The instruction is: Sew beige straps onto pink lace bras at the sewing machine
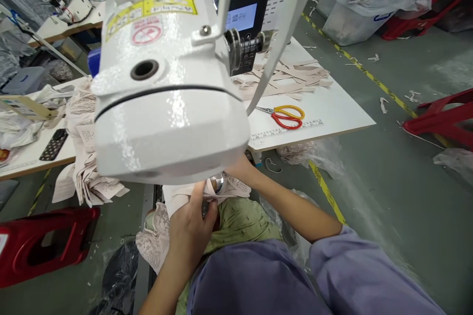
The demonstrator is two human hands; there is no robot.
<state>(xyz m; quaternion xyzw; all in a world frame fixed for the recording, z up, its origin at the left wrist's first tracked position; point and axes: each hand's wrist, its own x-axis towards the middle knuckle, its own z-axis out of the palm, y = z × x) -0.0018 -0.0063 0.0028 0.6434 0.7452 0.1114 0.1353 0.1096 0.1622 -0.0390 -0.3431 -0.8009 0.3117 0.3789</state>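
My left hand (pixel 192 224) is closed on a beige lace garment piece (pixel 179 198) at the front of a white sewing machine (pixel 173 130). Its index finger lies on the cloth and the thumb is bent in below, beside a shiny round metal part (pixel 218 182). My right hand (pixel 239 166) reaches in at the right side of the same cloth. The machine head covers its fingers, so their grip is hidden. Also behind the head are the needle and the sewing spot. A lacy end (pixel 155 236) of beige cloth hangs down at the left.
Scissors (pixel 286 117) with red and yellow handles lie near a printed ruler (pixel 288 130) on the right tabletop, before beige strips (pixel 291 76). Bundled beige pieces (pixel 88 172) hang over the left table edge near a phone (pixel 53 144). Red stools (pixel 48 243) stand on both sides.
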